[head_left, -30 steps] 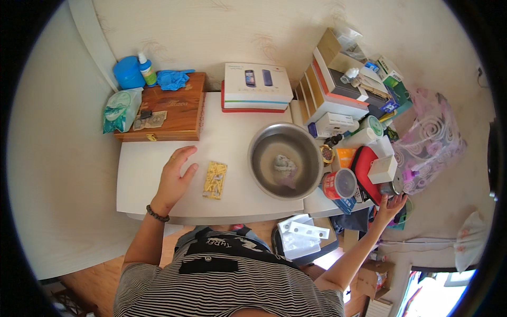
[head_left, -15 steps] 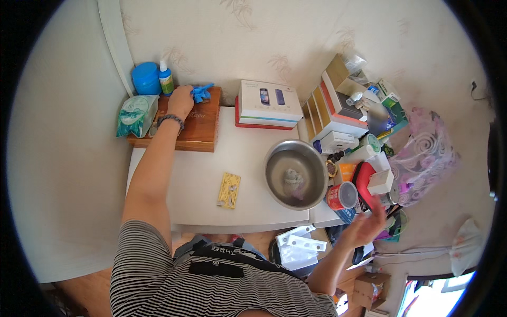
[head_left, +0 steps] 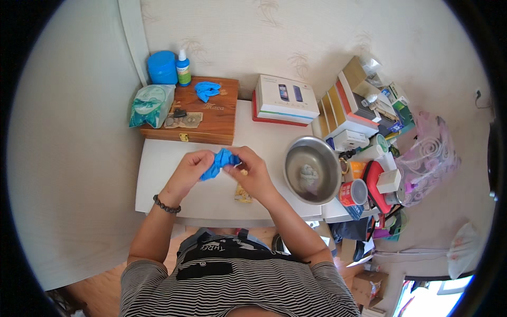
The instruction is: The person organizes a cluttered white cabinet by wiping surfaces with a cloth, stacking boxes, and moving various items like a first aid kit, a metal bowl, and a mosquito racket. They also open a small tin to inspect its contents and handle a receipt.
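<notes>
Above the white table, both my hands hold a crumpled blue disposable glove [head_left: 219,161]. My left hand [head_left: 190,171] pinches its left end, and my right hand [head_left: 252,173] grips the other. A second blue glove [head_left: 207,91] lies bunched up on the lid of the wooden box [head_left: 219,122] at the back left. On that lid's front part rest a banknote [head_left: 185,120] and a small dark object [head_left: 180,113]. Beneath my right hand, a yellow patterned packet [head_left: 243,195] is partly hidden. To the right stands a metal bowl [head_left: 289,182] with a greyish wad [head_left: 309,175] inside.
A blue tub [head_left: 162,67], a spray bottle [head_left: 182,70] and a green-white pouch [head_left: 151,105] crowd around the wooden box. Along the back wall sits a white phone box [head_left: 285,99] on a red one. Boxes, a red can [head_left: 353,193] and other clutter fill the right side.
My left hand has come back from the wooden box with a blue glove. My right hand has moved in from the right and now grips that glove too. The view has shifted slightly.
</notes>
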The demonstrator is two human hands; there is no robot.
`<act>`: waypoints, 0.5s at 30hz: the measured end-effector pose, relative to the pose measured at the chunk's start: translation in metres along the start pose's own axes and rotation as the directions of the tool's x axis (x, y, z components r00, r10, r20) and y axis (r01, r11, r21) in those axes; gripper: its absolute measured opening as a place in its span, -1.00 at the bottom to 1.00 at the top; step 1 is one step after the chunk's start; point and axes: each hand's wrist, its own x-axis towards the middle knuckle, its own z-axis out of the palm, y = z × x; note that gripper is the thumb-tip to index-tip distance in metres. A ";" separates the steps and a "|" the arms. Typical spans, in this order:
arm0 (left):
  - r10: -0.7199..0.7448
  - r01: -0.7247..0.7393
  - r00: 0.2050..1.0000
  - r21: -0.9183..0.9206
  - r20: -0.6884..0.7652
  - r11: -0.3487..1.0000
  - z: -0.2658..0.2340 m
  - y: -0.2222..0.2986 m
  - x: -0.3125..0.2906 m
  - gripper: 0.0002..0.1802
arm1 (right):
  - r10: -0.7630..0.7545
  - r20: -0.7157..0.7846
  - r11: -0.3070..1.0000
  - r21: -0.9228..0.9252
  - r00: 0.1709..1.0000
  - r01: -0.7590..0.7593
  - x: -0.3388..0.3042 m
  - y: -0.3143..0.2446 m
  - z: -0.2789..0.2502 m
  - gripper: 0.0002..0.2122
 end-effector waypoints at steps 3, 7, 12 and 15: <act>-0.018 0.044 0.982 0.135 -0.186 0.990 0.000 0.013 -0.024 -0.76 | 0.137 -0.022 0.990 0.030 0.990 -0.136 0.031 0.011 0.005 -0.91; -0.075 0.134 0.953 0.188 -0.292 0.973 -0.045 -0.005 -0.046 -0.77 | -0.053 -0.104 0.963 -0.270 0.993 0.023 0.084 0.036 0.018 -0.90; 0.190 -0.039 0.967 0.642 -0.167 0.765 -0.065 -0.024 -0.059 -0.78 | -0.480 -0.176 0.694 -0.676 0.859 0.249 0.196 0.077 0.036 -0.86; 0.199 0.022 0.963 0.787 -0.183 0.616 -0.064 -0.018 -0.065 -0.80 | -0.245 -0.076 0.486 -0.872 0.967 0.055 0.230 0.094 0.040 -0.84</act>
